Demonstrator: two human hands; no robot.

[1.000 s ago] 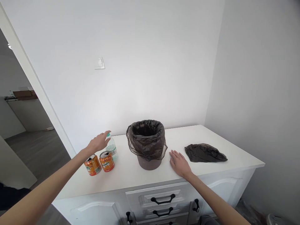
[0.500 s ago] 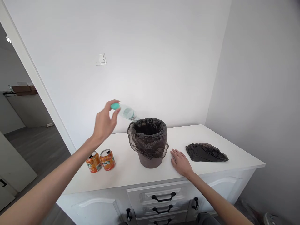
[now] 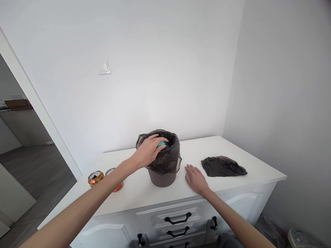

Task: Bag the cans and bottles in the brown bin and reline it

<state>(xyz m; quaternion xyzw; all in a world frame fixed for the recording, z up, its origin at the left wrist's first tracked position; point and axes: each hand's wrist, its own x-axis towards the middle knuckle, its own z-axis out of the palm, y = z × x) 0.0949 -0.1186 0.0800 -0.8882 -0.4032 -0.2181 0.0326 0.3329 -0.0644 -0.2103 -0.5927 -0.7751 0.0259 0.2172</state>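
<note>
My left hand reaches over the rim of a brown trash bin lined with a black plastic bag. Its fingers grip a plastic bottle by the turquoise cap; the bottle's body is hidden inside the lined bin. Flat on the white cabinet top, just right of the bin, rests my right hand, fingers stretched and holding nothing. Farther right lies a crumpled black plastic bag. Two orange soda cans stand to the left, one of them mostly covered by my left forearm.
The white cabinet has drawers with black handles at its front. A wall with a light switch rises behind it, and another wall closes off the right. A doorway opens at the left.
My left hand has moved right and down, bringing the bottle from beside the bin's rim into the lined opening. My right hand stays flat on the cabinet top. The view has shifted slightly.
</note>
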